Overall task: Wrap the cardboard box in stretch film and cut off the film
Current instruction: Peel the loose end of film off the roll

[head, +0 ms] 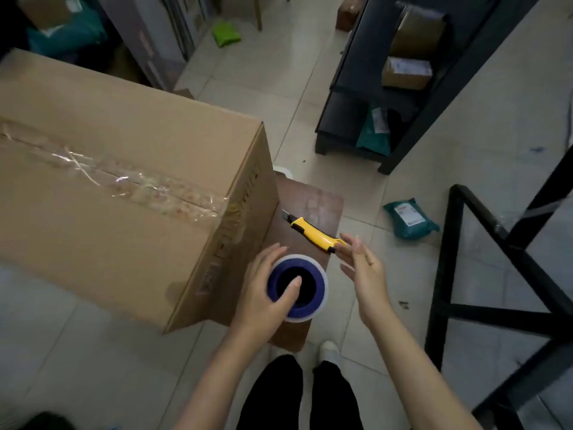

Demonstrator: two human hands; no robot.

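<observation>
Cardboard box [124, 187]: far left, large, sat on a low brown board [319, 200]; long axis running off toward upper left; clear tape along the top seam, no stretch film visible on any face – wrap judged not started.
Box vs roll: near end face just left of the roll, close but apart; first pass likely starts at that near corner.
Left hand [263, 293]: the hand nearer the box; thumb tip hooked into the core, fingers curled round the outer side of the roll.
Stretch film roll [321, 287]: upright, blue core end-on to the camera, axis vertical; no loose film tail visible, so free end needs finding before anchoring.
Utility knife [313, 232]: yellow, flat on the board right of the box, blade end toward the box, butt end toward the right hand.
Right hand [362, 268]: fingers straight and spread, gripping nothing; fingertips at the knife's butt end – touching or just above, cannot tell.
Further right: teal parcel [410, 218] on the tiled floor, black metal frame [459, 243] beyond it.
Risk: knife blade looks exposed, close to the wrapping path.
</observation>
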